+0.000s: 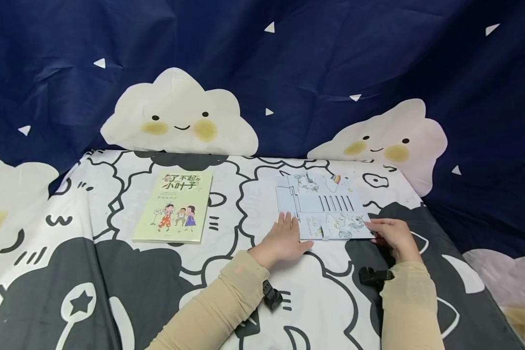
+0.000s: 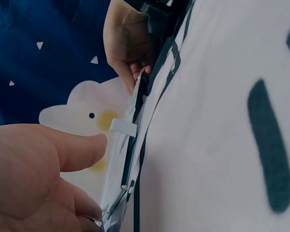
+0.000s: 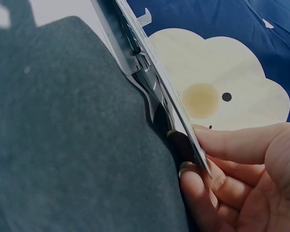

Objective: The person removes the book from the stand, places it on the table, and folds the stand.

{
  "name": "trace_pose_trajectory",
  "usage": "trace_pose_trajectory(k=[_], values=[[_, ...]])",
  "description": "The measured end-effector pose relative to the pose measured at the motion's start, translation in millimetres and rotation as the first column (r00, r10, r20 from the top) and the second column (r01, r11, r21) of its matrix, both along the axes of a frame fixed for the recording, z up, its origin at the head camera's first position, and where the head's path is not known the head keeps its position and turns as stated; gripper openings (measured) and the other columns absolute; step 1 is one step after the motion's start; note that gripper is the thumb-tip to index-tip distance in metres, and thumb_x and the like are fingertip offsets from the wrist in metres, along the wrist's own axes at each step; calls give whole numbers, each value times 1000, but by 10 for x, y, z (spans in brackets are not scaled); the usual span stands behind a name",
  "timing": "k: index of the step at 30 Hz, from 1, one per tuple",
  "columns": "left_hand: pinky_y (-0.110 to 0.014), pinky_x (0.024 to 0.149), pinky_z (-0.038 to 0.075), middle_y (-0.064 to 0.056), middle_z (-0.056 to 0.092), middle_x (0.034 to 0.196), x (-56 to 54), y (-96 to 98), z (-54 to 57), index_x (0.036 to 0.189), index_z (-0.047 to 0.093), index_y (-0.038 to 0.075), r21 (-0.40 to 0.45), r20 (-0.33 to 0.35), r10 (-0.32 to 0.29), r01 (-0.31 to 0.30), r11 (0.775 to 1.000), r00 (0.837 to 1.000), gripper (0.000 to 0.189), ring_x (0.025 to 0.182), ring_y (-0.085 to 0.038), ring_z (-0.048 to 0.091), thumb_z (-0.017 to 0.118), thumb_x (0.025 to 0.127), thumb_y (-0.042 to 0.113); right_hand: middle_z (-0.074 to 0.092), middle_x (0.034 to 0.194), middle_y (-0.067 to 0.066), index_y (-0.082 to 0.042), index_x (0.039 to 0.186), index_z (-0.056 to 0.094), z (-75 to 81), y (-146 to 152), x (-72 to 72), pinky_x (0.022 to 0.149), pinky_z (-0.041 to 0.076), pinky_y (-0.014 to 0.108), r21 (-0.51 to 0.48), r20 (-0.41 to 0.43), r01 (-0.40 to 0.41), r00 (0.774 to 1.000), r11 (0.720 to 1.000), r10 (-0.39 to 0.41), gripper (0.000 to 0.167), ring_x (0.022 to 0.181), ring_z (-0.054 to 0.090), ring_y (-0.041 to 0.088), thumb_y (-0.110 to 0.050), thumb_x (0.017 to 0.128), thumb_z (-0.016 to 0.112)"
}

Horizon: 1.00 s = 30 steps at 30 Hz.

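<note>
A light blue folding book stand (image 1: 308,202) with a unicorn print, a row of slots and a hinged strip on its left lies flat on the cloth. My right hand (image 1: 395,238) pinches its near right corner between thumb and fingers. In the right wrist view that edge of the stand (image 3: 170,99) is tipped slightly off the cloth. My left hand (image 1: 283,240) rests at the near left edge, fingers extended onto the stand and thumb apart. The left wrist view shows a small pale clip (image 2: 123,127) on the stand's near edge, just beyond the thumb.
A pale green book (image 1: 175,206) with cartoon figures on its cover lies to the left of the stand. Beneath both is a black and white patterned cloth (image 1: 262,287). Behind hangs a dark blue curtain (image 1: 306,63) printed with clouds.
</note>
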<state>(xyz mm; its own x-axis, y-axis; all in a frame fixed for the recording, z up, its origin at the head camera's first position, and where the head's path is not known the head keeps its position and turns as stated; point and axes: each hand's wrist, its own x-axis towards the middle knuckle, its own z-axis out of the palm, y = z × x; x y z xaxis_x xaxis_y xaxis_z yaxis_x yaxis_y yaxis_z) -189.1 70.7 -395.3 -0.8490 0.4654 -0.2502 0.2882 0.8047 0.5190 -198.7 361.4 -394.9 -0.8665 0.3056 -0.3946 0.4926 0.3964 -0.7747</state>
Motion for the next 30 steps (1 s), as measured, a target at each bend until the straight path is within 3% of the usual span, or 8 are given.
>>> trace_pose_trajectory(k=[8,23,27,30], values=[[-41,126,16,-19,15,165,-3,-17,27,155,25,-1,-91,-45,-12,8,996,999,77,155,-30,7,46,102,50,63,74,-17,6,143,46,13,8,3,64,54,22,-10,3,-11,1000,1000,11,64,67,64,2,-30,94,67],[-42,126,15,-18,15,165,-36,-76,36,155,26,0,-50,-7,-46,46,998,999,75,155,-30,6,48,102,47,61,78,-12,12,138,48,9,-5,13,62,56,21,74,-40,-63,997,995,66,58,66,62,3,-26,96,64],[-44,127,12,-21,15,164,-60,-97,39,154,26,-3,29,31,-47,46,999,998,74,155,-33,4,48,102,44,66,83,1,14,134,52,46,-25,19,63,57,24,187,-60,-97,992,978,110,54,68,62,6,-23,96,63],[-47,126,12,-24,17,163,-84,-103,29,153,28,-6,117,43,-31,26,993,999,73,154,-35,4,49,101,42,68,101,23,12,133,54,116,-61,34,72,58,35,352,-51,-133,986,927,161,57,77,67,21,-29,95,64]])
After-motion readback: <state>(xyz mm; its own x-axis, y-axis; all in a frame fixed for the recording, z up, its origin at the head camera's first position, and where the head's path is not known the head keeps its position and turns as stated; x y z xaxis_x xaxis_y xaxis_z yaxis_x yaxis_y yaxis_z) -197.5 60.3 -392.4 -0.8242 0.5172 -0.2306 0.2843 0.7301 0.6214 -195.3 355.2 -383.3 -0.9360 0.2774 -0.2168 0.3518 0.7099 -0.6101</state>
